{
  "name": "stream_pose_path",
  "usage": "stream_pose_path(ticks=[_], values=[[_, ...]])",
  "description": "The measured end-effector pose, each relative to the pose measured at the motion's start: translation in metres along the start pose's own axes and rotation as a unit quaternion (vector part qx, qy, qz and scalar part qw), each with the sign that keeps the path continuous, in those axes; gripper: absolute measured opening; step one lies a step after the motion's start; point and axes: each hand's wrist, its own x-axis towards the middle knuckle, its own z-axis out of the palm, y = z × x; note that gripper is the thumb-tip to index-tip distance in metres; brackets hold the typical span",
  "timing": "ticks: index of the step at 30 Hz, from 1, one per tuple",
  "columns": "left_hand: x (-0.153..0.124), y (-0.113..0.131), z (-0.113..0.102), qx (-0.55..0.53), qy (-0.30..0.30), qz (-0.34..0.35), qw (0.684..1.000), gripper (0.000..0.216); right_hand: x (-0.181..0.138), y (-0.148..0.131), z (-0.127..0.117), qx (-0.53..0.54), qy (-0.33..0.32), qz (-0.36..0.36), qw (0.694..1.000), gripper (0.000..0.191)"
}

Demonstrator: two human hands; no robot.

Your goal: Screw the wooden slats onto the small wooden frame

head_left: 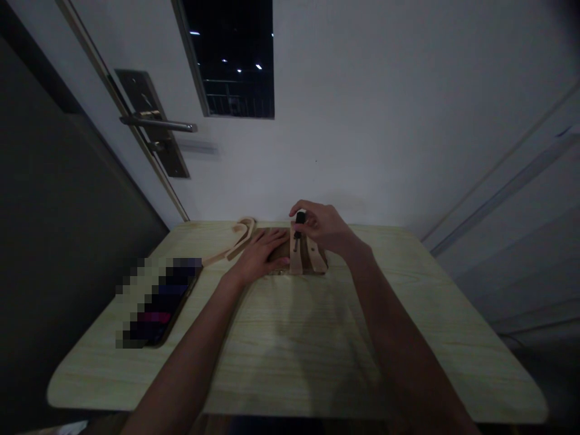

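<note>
On a brown block (281,251) near the table's far side, my left hand (260,257) lies flat with its fingers spread. Two pale tan strips cross the block's right part: a straight strip (296,263) and a slanted strip (317,258) with a dark hole or screw in it. My right hand (324,226) grips the black handle of a small screwdriver (299,225), held nearly upright. Its metal shaft points down at the straight strip; whether the tip touches is too dim to tell. A curled tan strip (244,232) lies just beyond my left hand.
A phone (174,305), its screen partly blurred out, rests on the left of the light wooden table (263,338). Behind the table's far edge stands a white door with a metal handle (158,124) and a dark window (235,60).
</note>
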Motion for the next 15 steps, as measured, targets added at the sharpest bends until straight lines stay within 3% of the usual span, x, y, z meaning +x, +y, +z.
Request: stream_pose_path(ticks=[8, 11, 15], values=[[0.0, 0.0, 0.0, -0.001, 0.006, -0.001, 1.0, 0.065, 0.003, 0.001, 0.01, -0.123, 0.057, -0.02, 0.991, 0.027], [0.0, 0.0, 0.0, -0.004, 0.008, 0.002, 1.0, 0.064, 0.004, 0.003, 0.013, -0.086, 0.044, -0.033, 0.995, 0.014], [0.0, 0.0, 0.0, -0.005, 0.011, 0.005, 1.0, 0.064, 0.002, 0.003, 0.01, -0.005, -0.02, -0.052, 0.998, 0.003]])
